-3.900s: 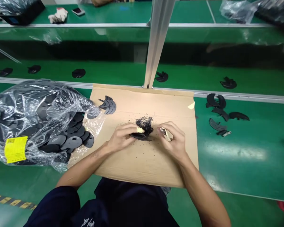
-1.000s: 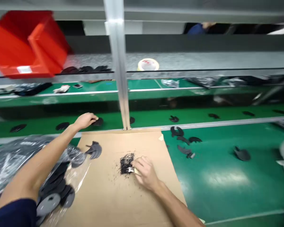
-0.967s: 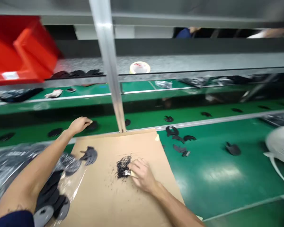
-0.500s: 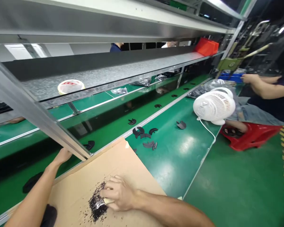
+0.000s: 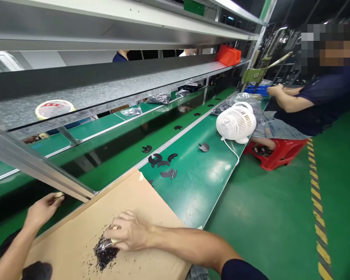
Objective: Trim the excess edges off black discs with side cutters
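Observation:
My right hand [image 5: 131,232] is closed around a small shiny metal clipper-like tool [image 5: 105,245], whose silver end points left over a pile of black plastic bits [image 5: 106,258]. Most of the tool is hidden in the palm. The pile lies on a brown cardboard sheet [image 5: 140,210], with crumbs scattered around it. My left hand [image 5: 42,212] is out over the green conveyor belt, left of the metal post [image 5: 61,173]. Its thumb and fingers are pinched together, a pale covering shows at a fingertip, and what they hold cannot be made out.
Curved black parts [image 5: 163,163] lie on the green table [image 5: 192,182]; others dot the belt [image 5: 160,142]. A white fan [image 5: 236,122] stands farther right. Above runs a metal shelf [image 5: 119,83] with a tape roll [image 5: 55,109] and red bins [image 5: 228,55]. A co-worker [image 5: 303,101] sits at a green press [image 5: 253,74].
The view has swung right, shifting everything left. My left hand has pulled back from behind the post, its fingers now showing. The black part beside the post no longer shows. The right hand stays at the pile.

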Demonstrator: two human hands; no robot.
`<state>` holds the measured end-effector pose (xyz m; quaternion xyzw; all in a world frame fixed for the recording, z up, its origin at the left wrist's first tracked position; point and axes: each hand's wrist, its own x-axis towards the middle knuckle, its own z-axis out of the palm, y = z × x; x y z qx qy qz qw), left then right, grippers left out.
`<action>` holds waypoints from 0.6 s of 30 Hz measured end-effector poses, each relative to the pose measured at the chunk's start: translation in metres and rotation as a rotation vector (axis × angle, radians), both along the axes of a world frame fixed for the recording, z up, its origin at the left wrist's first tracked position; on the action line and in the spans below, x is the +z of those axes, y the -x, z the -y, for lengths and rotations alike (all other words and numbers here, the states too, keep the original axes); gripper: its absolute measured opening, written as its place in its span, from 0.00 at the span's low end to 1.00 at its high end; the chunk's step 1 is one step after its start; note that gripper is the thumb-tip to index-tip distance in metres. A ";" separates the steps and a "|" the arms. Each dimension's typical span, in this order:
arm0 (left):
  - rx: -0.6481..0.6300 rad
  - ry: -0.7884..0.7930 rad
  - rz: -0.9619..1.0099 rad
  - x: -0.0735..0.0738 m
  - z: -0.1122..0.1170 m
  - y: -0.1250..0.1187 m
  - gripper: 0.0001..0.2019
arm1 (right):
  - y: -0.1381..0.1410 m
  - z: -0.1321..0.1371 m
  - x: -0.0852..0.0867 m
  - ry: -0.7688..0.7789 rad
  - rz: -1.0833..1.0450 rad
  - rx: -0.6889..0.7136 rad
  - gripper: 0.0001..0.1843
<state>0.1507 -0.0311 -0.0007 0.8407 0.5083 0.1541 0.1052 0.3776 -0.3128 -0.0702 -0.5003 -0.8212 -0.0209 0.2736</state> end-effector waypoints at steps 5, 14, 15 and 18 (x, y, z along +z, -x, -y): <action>0.003 0.216 0.204 0.017 0.083 0.031 0.26 | 0.007 0.004 0.002 -0.006 -0.039 0.058 0.17; -0.286 0.654 0.417 -0.001 0.244 -0.014 0.29 | 0.016 0.012 0.012 0.025 -0.011 0.246 0.11; -0.244 0.660 0.454 -0.004 0.249 -0.013 0.32 | 0.016 0.013 0.014 0.044 0.006 0.249 0.12; -0.095 0.659 0.554 -0.016 0.258 -0.001 0.35 | 0.019 0.015 0.017 0.099 0.018 0.243 0.14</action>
